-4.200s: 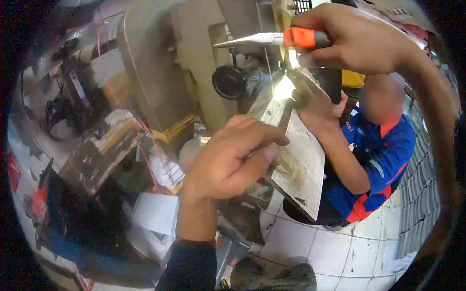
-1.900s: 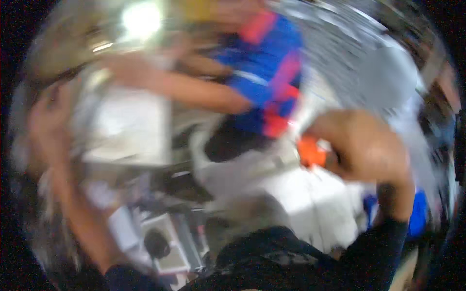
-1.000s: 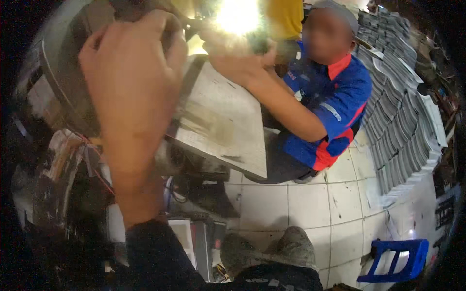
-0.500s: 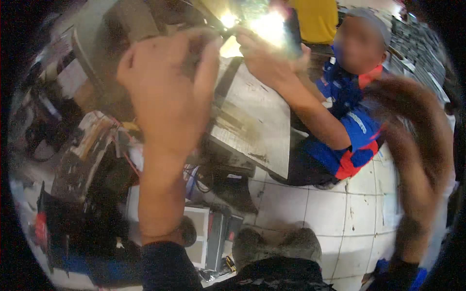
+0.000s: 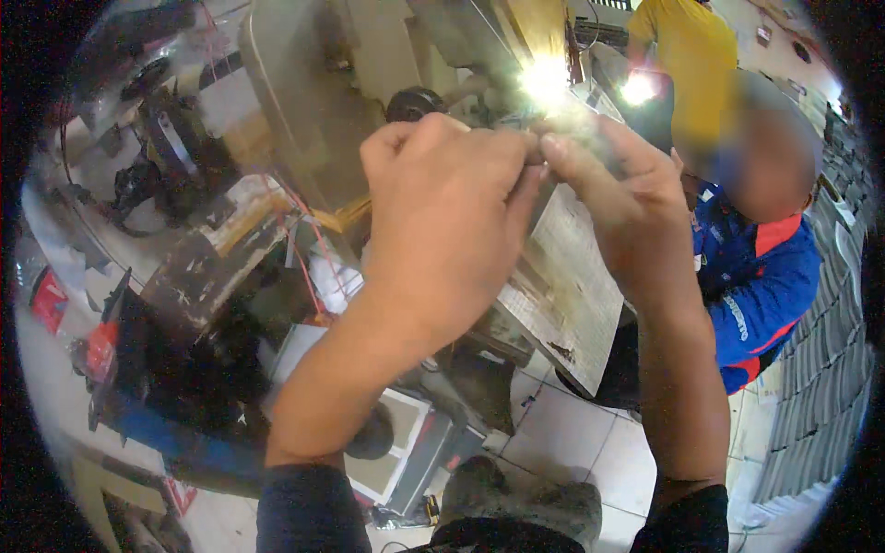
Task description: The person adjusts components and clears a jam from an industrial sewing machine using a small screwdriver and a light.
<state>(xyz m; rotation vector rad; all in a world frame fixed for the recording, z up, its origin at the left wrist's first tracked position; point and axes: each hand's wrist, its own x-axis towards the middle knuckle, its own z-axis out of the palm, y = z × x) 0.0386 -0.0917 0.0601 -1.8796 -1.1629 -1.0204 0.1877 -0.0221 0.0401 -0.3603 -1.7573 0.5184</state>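
My left hand (image 5: 447,217) and right hand (image 5: 636,198) are meeting tip to tip; I can't tell if they're pinching anything. Worn board (image 5: 576,309) is slanting below. Bright light (image 5: 545,81) is glaring beyond; staying steady likely helps.

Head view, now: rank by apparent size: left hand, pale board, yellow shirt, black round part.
1. Left hand, probably helped by nearness to the camera
2. Pale board and yellow shirt: too alike to rank
3. Black round part
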